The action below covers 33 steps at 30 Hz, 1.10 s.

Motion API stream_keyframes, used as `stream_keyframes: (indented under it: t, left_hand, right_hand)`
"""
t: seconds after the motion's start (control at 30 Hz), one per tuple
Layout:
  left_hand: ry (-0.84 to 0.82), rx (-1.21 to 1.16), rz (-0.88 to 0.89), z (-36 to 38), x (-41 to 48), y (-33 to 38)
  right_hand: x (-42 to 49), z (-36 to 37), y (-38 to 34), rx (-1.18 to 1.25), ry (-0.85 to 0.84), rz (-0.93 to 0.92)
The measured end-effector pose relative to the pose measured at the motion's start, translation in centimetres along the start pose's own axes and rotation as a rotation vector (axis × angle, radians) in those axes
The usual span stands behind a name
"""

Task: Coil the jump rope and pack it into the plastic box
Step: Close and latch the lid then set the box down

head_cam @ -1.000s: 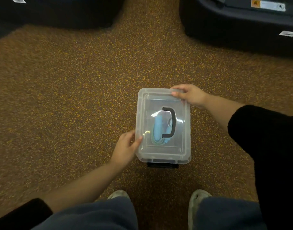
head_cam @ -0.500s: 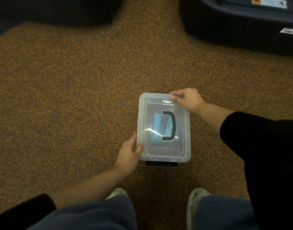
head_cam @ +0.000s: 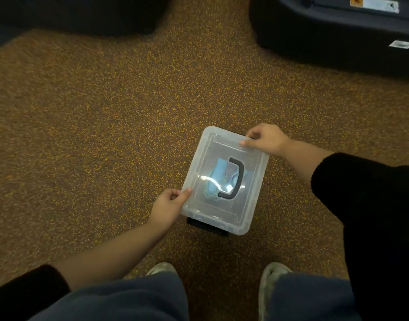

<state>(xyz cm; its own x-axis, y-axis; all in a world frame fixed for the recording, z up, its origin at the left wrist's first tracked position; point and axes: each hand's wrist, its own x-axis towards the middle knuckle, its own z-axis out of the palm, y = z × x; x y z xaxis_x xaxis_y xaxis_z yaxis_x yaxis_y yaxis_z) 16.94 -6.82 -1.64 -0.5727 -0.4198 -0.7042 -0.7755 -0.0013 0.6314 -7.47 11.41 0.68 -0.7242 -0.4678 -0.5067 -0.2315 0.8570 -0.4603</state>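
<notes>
A clear plastic box (head_cam: 250, 212) sits on the speckled brown carpet with its see-through lid on top. A dark handle (head_cam: 233, 179) lies on the lid. The light blue jump rope (head_cam: 216, 176) shows through the lid, bundled inside. My left hand (head_cam: 167, 208) grips the lid's near left edge, thumb on top. My right hand (head_cam: 267, 139) pinches the far right corner of the lid. A black latch (head_cam: 207, 227) sticks out under the near edge.
Brown carpet (head_cam: 106, 135) stretches to the left and ahead. Two large black objects stand at the back, one at top left (head_cam: 83, 15) and one at top right (head_cam: 338, 31) with labels. My knees and two pale shoes (head_cam: 274, 273) are at the bottom.
The box has turned slightly clockwise, so its far end tilts left. Both hands stay on the lid at the same corners.
</notes>
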Motion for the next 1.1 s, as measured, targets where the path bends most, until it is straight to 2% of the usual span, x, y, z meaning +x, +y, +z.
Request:
stream_keyframes:
  t: [0.13,0.23,0.5,0.73,0.83,0.97,1.1]
  left_hand:
    - [-0.059,-0.119,0.014,-1.6,1.8,2.2]
    - [-0.103,-0.105,0.063,-2.4,3.3,4.0]
    - [-0.154,-0.002,0.132,-2.9,6.5,6.5]
    - [-0.156,0.022,0.179,-2.8,6.3,5.9]
    - [-0.105,0.003,0.067,-3.0,5.8,4.5]
    - [-0.213,-0.235,-0.155,-3.3,4.7,2.5]
    - [-0.285,-0.383,-0.221,-3.5,3.7,0.9]
  right_hand:
    - [-2.7,1.2,2.3,0.298,0.03,0.206]
    - [-5.0,3.0,3.4,0.466,0.075,0.317]
    - [-8.3,6.6,4.0,0.713,0.209,0.496]
    - [-9.7,8.7,3.9,0.934,0.307,0.64]
    - [-9.7,8.3,4.0,0.933,0.251,0.646]
    - [-9.7,7.3,4.1,0.998,0.135,0.596]
    - [-9.5,7.2,4.1,1.024,0.023,0.567]
